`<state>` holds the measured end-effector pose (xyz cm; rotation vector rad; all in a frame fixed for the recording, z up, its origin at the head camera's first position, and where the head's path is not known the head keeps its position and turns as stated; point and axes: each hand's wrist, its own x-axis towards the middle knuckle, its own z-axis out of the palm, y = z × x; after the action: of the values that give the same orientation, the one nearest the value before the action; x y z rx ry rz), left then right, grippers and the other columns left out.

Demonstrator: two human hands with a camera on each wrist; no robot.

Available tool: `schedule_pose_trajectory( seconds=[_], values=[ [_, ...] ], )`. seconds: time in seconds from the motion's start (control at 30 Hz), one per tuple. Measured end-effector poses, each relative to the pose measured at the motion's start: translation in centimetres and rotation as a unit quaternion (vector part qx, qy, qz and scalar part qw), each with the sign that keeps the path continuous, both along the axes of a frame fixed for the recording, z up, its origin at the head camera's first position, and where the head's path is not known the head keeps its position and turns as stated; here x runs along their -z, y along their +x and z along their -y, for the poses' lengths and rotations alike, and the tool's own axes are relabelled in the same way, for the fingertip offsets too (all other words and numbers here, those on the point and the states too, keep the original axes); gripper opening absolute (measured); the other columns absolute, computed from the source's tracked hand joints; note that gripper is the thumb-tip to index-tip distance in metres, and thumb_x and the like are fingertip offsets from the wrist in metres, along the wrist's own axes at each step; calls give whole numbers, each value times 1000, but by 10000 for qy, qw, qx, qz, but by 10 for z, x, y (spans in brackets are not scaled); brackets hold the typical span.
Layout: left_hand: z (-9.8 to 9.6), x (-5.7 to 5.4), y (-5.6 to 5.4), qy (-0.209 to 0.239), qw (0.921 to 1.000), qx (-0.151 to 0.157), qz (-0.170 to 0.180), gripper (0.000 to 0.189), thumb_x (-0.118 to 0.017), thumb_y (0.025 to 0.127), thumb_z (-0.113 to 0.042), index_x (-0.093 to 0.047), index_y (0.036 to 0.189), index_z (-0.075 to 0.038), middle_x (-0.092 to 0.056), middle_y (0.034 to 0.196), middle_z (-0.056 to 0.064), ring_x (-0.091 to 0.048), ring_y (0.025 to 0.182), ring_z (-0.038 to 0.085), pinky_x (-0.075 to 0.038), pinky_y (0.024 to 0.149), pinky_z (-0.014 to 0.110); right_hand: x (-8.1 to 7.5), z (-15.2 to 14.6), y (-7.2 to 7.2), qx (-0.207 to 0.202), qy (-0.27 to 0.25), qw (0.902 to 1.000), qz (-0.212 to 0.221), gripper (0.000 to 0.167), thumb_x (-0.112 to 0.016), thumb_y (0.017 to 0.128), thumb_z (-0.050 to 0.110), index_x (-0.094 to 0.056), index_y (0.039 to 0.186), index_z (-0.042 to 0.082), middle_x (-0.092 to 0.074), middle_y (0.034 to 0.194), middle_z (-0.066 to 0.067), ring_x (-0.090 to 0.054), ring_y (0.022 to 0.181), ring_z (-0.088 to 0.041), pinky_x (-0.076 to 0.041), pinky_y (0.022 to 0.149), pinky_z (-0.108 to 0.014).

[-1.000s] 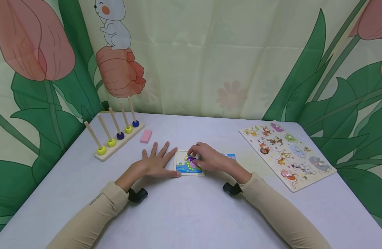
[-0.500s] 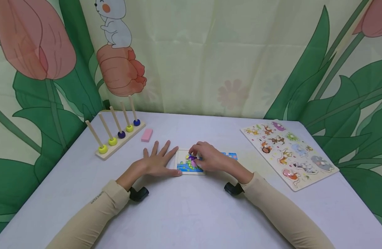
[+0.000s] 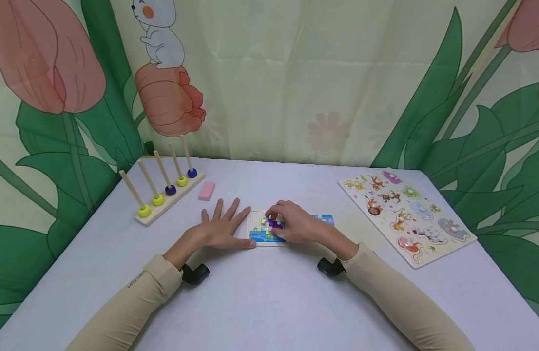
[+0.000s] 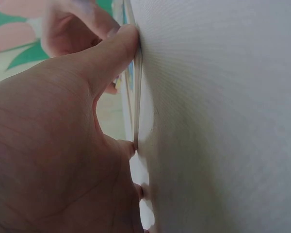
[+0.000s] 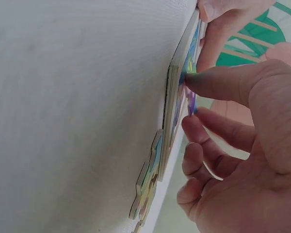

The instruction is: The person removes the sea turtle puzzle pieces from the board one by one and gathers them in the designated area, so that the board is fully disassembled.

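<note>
A small framed jigsaw puzzle [image 3: 264, 239] with a blue lower part lies on the table between the hands. My left hand [image 3: 219, 232] is spread on its left side, the thumb resting on the frame's near left corner and the fingers along the left edge. Over the picture, my right hand [image 3: 296, 223] pinches a purple puzzle piece [image 5: 191, 101] between thumb and index finger. This piece stands tilted against the board in the right wrist view. The right hand hides the puzzle's right side. Loose puzzle pieces [image 5: 146, 182] lie just beyond the board.
Blue loose pieces [image 3: 327, 219] show behind the right hand. A pink block [image 3: 206, 191] lies near a wooden peg stand [image 3: 166, 202] with yellow and blue beads at the left. A large animal puzzle board [image 3: 407, 217] lies at the right.
The purple piece has turned or tilted under my right fingers, and the pink patch beside it shows less now. The right fingers have shifted slightly; the left hand stays put.
</note>
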<state>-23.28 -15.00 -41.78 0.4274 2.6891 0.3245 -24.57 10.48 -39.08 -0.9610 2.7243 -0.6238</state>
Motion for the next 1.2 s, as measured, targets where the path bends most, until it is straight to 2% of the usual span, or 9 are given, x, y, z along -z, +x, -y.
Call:
schedule_pose_trajectory(
  seconds=[0.23, 0.57, 0.73, 1.03, 1.2],
  values=[
    [1, -1, 1, 35, 10000, -6, -20, 113, -54, 84, -90, -8, 171, -36, 15, 180, 5, 22, 162, 51, 7, 119, 86, -1, 1, 0, 23, -83, 10000, 46, 40, -79, 96, 20, -70, 134, 10, -68, 115, -4, -59, 110, -22, -53, 105, -43],
    [0, -4, 3, 67, 10000, 3, 14, 110, -56, 86, -86, -8, 171, -35, 15, 180, 5, 23, 162, 51, 7, 119, 86, -2, 1, -3, 9, -210, 9998, 29, 40, -81, 94, 19, -72, 131, 9, -70, 111, -3, -60, 103, -19, -51, 96, -35],
    [0, -5, 3, 108, 9999, -35, 51, 110, -57, 86, -85, -8, 171, -35, 15, 180, 5, 24, 162, 51, 8, 119, 85, -2, 1, -2, -28, -175, 9998, -61, 39, -81, 94, 19, -71, 131, 9, -71, 111, -4, -62, 105, -20, -53, 99, -38],
    [0, 4, 0, -37, 10000, -19, 15, 111, -55, 85, -89, -6, 171, -38, 16, 180, 4, 23, 162, 50, 7, 119, 85, -2, -1, 2, -47, -57, 9998, -171, 40, -81, 95, 21, -70, 131, 9, -70, 113, -3, -61, 109, -22, -53, 103, -45],
    [0, 2, -1, -87, 10000, -14, 7, 113, -55, 84, -89, -6, 171, -36, 18, 180, 4, 23, 161, 51, 6, 119, 86, -2, 0, 1, -7, -9, 9999, -163, 41, -81, 96, 21, -69, 133, 10, -69, 115, -3, -61, 112, -22, -52, 106, -45]
  ],
)
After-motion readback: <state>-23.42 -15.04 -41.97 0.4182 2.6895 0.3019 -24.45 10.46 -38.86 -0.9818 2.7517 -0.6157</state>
